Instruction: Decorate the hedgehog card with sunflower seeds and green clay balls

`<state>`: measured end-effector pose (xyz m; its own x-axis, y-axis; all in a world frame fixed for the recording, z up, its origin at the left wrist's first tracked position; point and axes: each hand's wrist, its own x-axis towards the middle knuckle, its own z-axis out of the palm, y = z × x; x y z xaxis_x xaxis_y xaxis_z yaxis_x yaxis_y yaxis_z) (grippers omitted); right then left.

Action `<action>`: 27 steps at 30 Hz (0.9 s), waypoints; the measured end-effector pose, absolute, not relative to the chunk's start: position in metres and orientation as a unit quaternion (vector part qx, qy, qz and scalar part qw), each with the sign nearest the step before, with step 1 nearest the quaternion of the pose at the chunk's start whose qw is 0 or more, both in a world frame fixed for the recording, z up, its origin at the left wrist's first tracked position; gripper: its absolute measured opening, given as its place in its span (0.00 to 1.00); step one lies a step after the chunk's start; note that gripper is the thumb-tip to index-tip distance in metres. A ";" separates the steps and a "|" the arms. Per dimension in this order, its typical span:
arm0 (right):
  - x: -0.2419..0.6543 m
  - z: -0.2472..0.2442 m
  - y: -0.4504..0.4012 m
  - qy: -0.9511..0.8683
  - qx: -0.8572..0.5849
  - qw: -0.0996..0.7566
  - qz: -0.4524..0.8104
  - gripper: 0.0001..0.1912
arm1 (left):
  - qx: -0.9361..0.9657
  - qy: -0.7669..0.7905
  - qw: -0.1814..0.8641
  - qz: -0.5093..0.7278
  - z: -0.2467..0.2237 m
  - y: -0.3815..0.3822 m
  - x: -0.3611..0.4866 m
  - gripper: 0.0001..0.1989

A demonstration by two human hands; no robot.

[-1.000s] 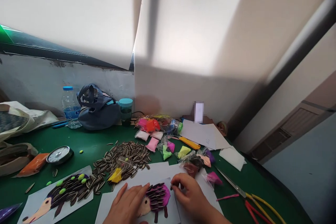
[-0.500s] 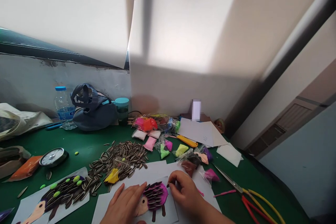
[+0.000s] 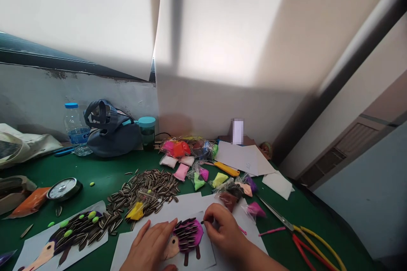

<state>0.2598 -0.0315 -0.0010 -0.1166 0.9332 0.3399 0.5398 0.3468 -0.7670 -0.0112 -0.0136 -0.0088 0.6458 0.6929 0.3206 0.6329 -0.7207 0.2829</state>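
A hedgehog picture [image 3: 193, 237] lies on white paper in front of me, with a purple clay body, peach face and brown legs. Rows of sunflower seeds [image 3: 186, 236] cover most of the purple. Flat on the sheet at the hedgehog's face rests my left hand [image 3: 151, 245], fingers stretched out. Just right of the purple edge, my right hand [image 3: 222, 230] pinches a small dark sunflower seed [image 3: 202, 222] between thumb and forefinger. Behind the sheet is a heap of loose sunflower seeds [image 3: 151, 184], with a yellow clay packet [image 3: 136, 211] at its near side.
A second hedgehog picture [image 3: 38, 256] lies at left, near a round dial [image 3: 63, 188]. Scissors [image 3: 292, 228] lie open at right. Clay packets [image 3: 181, 172] and a yellow cutter [image 3: 226, 168] sit behind the papers. A bag [image 3: 114, 135] and bottle [image 3: 76, 131] stand by the wall.
Almost nothing differs. The view has shifted very slightly, and both hands keep nearly the same place, the right still pinching the seed beside the purple body.
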 end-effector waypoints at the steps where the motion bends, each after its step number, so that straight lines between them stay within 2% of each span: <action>1: 0.260 -0.001 -0.032 -0.707 -0.522 0.413 0.239 0.09 | 0.904 0.367 0.070 0.208 -0.008 -0.014 -0.011 0.47; 27: 0.260 -0.001 -0.033 -0.705 -0.532 0.402 0.240 0.10 | 0.907 0.374 0.063 0.183 -0.009 -0.015 -0.011 0.46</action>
